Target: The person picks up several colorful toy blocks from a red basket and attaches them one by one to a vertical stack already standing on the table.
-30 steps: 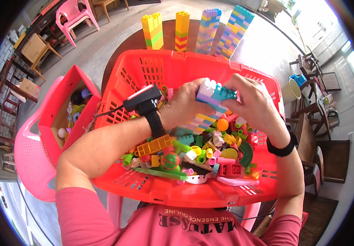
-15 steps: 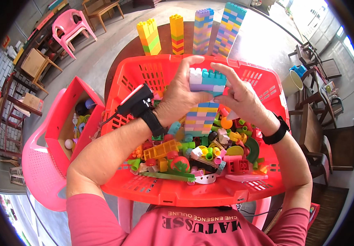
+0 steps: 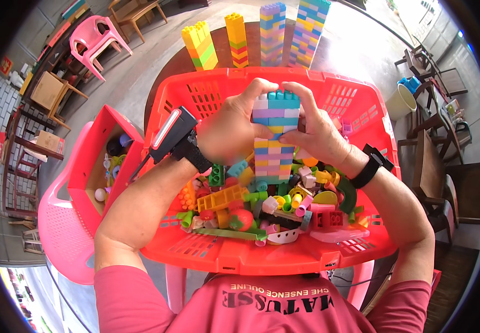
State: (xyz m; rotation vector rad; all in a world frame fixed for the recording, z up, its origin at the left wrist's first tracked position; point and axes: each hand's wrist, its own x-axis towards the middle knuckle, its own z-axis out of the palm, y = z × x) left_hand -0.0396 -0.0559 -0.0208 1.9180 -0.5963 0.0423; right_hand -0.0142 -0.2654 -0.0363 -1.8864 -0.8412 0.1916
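Observation:
Between my two hands stands a tower of building blocks (image 3: 270,161) in teal, purple, yellow, pink and blue, held upright over the red basket (image 3: 234,263). My left hand (image 3: 234,125), partly blurred, grips its left side, with fingers at the top and the thumb across the front. On the other side my right hand (image 3: 320,133) holds it the same way, index finger at the top edge and thumb lower on the front. The tower's foot is among loose toy pieces in the basket; whether it rests on them I cannot tell. A toy strawberry (image 3: 241,220) lies below it.
Several finished-looking block towers (image 3: 272,39) stand on the round brown table (image 3: 168,77) behind the basket. A red box (image 3: 81,183) of toys sits on a pink chair (image 3: 56,227) at my left. Wooden chairs (image 3: 434,172) are on the right.
The tower and both hands have shifted slightly left in the picture, and the whole view has moved a little. Both hands keep their hold on the tower.

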